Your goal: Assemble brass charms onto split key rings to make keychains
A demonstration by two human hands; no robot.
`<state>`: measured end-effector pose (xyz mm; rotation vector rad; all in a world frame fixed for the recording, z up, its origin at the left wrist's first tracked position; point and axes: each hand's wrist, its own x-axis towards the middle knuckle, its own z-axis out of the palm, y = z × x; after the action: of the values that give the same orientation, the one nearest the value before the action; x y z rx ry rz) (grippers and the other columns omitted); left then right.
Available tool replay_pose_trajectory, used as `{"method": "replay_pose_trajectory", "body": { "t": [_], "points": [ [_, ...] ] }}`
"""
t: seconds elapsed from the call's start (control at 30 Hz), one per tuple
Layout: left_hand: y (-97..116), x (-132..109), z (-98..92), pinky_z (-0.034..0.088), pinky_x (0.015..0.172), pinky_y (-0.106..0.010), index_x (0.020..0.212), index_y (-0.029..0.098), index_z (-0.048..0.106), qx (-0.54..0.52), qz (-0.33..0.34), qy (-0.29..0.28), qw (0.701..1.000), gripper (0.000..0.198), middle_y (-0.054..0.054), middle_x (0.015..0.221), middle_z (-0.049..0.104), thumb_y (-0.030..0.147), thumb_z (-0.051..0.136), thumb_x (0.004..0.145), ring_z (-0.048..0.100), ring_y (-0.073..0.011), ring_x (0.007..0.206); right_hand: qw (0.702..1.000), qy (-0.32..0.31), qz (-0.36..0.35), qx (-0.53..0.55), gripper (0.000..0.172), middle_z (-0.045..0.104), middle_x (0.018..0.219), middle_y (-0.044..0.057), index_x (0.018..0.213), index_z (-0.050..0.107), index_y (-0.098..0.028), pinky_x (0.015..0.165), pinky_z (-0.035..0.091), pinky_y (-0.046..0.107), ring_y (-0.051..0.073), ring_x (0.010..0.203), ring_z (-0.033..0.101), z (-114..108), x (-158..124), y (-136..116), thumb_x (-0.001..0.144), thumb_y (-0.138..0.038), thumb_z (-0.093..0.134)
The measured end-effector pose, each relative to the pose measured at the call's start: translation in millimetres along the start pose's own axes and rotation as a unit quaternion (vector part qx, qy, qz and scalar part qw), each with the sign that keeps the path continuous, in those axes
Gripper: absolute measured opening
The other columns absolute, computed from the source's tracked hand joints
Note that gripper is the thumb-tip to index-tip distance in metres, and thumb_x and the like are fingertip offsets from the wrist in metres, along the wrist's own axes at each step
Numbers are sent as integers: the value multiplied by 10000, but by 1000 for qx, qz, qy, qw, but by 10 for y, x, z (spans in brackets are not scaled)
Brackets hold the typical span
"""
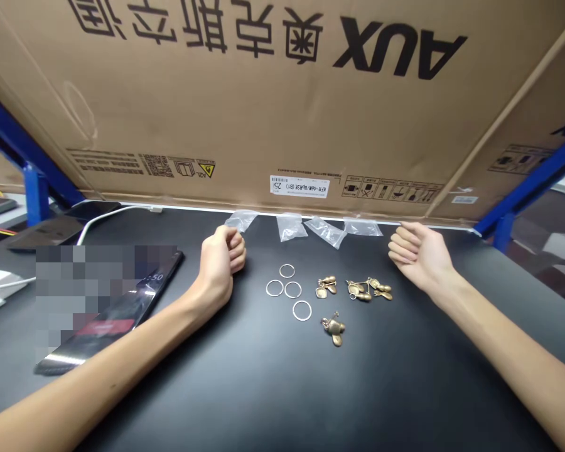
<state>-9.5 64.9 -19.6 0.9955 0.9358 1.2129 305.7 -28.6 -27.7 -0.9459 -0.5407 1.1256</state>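
Observation:
My left hand (220, 260) rests on the black table, its fingers curled into a loose fist, just in front of a clear plastic bag (242, 220). On the right, my right hand (419, 254) is also curled closed; nothing shows in either fist. Between the hands lie several thin metal rings (302, 311) in a loose group. To their right are small bronze-coloured charms: one cluster (327, 287), another cluster (359, 290), a further one (381, 289), and a separate charm (334, 328) nearer to me. Neither hand touches the rings or charms.
More clear bags (326, 231) lie along the table's back edge, before a large cardboard box (263, 119). A dark tablet-like device (157, 289), partly pixelated, lies left beside my left forearm. A white cable (98, 216) runs behind it. Blue metal posts (36, 194) stand at both sides.

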Motion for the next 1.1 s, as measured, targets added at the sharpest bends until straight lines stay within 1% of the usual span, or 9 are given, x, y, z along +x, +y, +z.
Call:
{"method": "replay_pose_trajectory", "body": {
  "t": [0.23,0.43,0.5,0.57,0.63,0.73,0.8,0.93,1.1],
  "points": [
    [0,-7,2,123,344,-186,541,204,249,21,5,1,1000,301,85,486,188,212,461,756,164,-35,345,998,-16,-11,-57,490,170,437,-90,529,199,-227,312,188,217,75,380,103,17,-20,-6,829,-230,586],
    [-23,28,-21,128,362,-195,549,210,256,75,16,-18,997,277,88,482,180,245,436,757,142,-50,362,982,-44,-31,-179,516,159,466,-93,506,245,-227,323,162,218,73,395,97,41,-16,-39,872,-327,595],
    [-46,34,-27,133,373,-195,543,205,303,115,19,-36,993,290,87,472,212,275,461,775,161,-52,368,969,-57,-40,-238,492,221,466,-92,508,340,-216,335,149,211,63,399,135,83,-51,-91,860,-369,648],
    [-70,20,-26,183,394,-192,549,184,422,157,24,-64,985,288,72,473,328,308,565,766,251,-55,386,950,-77,-35,-302,357,355,474,-78,576,512,-190,359,178,198,55,409,245,145,-120,-168,795,-342,749],
    [-86,-12,-18,269,442,-198,635,163,597,228,42,-108,967,209,40,539,496,330,693,716,375,-74,445,910,-127,-8,-394,196,522,540,-44,744,659,-173,416,278,196,78,470,406,222,-217,-250,722,-282,821],
    [-89,-58,-3,354,526,-229,881,219,748,419,97,-175,885,251,14,720,648,418,726,730,486,-116,548,751,-264,24,-605,256,611,647,-28,959,697,-217,540,389,227,119,579,510,341,-374,-320,789,-402,748],
    [-88,-67,4,382,556,-244,953,265,755,519,122,-195,823,293,12,807,674,490,671,785,519,-131,590,687,-300,21,-661,276,598,664,-26,984,702,-237,534,374,233,126,594,506,403,-454,-306,816,-456,699],
    [-102,-45,0,420,590,-262,951,254,749,566,160,-192,786,310,-7,901,690,506,669,790,550,-143,630,627,-324,-25,-708,183,567,626,-39,955,713,-250,503,338,234,115,547,461,440,-510,-192,845,-373,634],
    [-105,5,-34,440,592,-262,899,202,731,585,203,-224,752,257,-25,855,700,422,607,851,573,-145,619,589,-316,-77,-740,107,579,583,-56,836,708,-266,497,327,235,110,520,453,398,-476,-103,845,-305,610]
  ]
}}
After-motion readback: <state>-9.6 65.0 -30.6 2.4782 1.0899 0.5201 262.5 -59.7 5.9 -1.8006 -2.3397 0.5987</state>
